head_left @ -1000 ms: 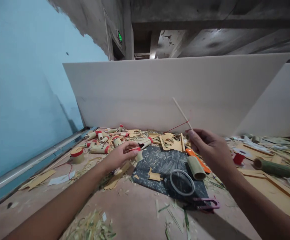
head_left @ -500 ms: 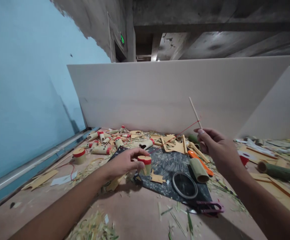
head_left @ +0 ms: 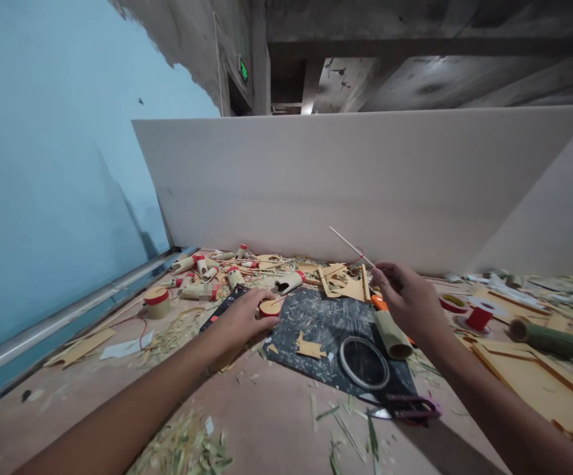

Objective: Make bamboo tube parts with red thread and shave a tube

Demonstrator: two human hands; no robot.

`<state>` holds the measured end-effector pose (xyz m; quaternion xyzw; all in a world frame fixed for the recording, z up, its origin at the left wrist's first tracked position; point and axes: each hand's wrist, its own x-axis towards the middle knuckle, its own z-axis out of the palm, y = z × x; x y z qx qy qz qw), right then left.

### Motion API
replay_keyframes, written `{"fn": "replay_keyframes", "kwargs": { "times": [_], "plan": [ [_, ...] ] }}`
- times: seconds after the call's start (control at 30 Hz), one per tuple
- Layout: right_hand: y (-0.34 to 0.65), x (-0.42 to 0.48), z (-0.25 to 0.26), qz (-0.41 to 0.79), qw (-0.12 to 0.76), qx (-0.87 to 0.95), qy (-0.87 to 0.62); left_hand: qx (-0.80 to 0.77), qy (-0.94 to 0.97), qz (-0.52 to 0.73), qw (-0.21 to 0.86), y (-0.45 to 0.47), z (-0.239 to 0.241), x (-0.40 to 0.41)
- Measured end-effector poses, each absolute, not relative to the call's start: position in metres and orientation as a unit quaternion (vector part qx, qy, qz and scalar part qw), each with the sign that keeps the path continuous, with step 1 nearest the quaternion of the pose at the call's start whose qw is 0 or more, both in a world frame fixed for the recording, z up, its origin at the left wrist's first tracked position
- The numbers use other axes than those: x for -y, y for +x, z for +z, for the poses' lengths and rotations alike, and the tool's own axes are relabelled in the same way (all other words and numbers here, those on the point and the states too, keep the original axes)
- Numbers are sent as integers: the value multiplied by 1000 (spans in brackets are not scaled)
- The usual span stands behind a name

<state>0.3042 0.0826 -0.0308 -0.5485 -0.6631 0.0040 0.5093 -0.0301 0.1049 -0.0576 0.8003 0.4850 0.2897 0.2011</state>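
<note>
My left hand (head_left: 246, 313) grips a short bamboo tube (head_left: 270, 308) with a tan disc top and a red taped rim, at the left of a scuffed black mat (head_left: 301, 316). My right hand (head_left: 407, 297) pinches the lower end of a thin wooden stick (head_left: 343, 240), which points up and left. Red string is tied round the stick and runs down towards the tube. On the mat lie a hollow bamboo piece (head_left: 393, 335), a roll of tape (head_left: 364, 363), a torn tan scrap (head_left: 310, 346) and purple-handled snips (head_left: 405, 406). An orange-handled tool (head_left: 379, 303) is partly hidden behind my right hand.
Several red-ended bamboo tubes (head_left: 234, 278) lie at the back left, near another capped tube (head_left: 157, 303). A phone (head_left: 221, 309) is behind my left hand. At right are a red thread spool (head_left: 479, 318) and a green bamboo length (head_left: 548, 338). A white panel (head_left: 345, 185) stands behind.
My right hand has come down and slightly left, and the stick now leans further left. My left hand has shifted left with the tube and tilted it.
</note>
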Motion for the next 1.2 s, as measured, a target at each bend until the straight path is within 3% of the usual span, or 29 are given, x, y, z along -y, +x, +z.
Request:
{"fn": "replay_keyframes", "kwargs": {
  "times": [0.93, 1.2],
  "plan": [
    [259, -104, -23, 48, 475, 705, -525, -493, 792, 343, 113, -24, -68, -135],
    [260, -95, -32, 42, 462, 721, -514, -499, 803, 308, 112, -26, -69, -144]
  ]
}}
